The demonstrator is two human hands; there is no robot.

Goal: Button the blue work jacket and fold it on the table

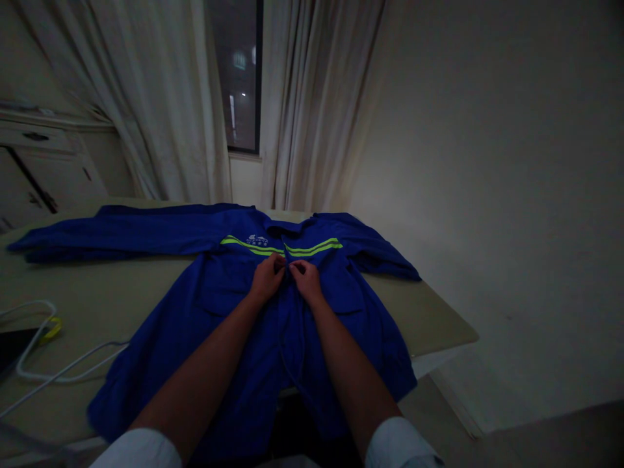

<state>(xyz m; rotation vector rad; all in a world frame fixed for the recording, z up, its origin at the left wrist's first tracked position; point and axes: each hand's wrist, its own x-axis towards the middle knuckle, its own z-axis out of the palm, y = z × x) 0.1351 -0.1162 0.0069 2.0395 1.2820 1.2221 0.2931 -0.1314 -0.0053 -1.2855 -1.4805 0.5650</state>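
Note:
A blue work jacket (205,312) with yellow-green reflective stripes across the chest lies face up on a beige table (121,292), its sleeves spread to the left and right. My left hand (267,275) and my right hand (305,278) meet at the jacket's front placket just below the stripes. Both hands are closed in a pinch on the front edges of the fabric. What sits between the fingertips is too small to make out. The jacket's hem hangs over the table's near edge.
A white cable (43,364) loops over the table's left side beside a dark flat object (14,348). White curtains (302,97) frame a dark window (238,71) behind the table. A cabinet (39,169) stands at the far left. Bare floor lies to the right.

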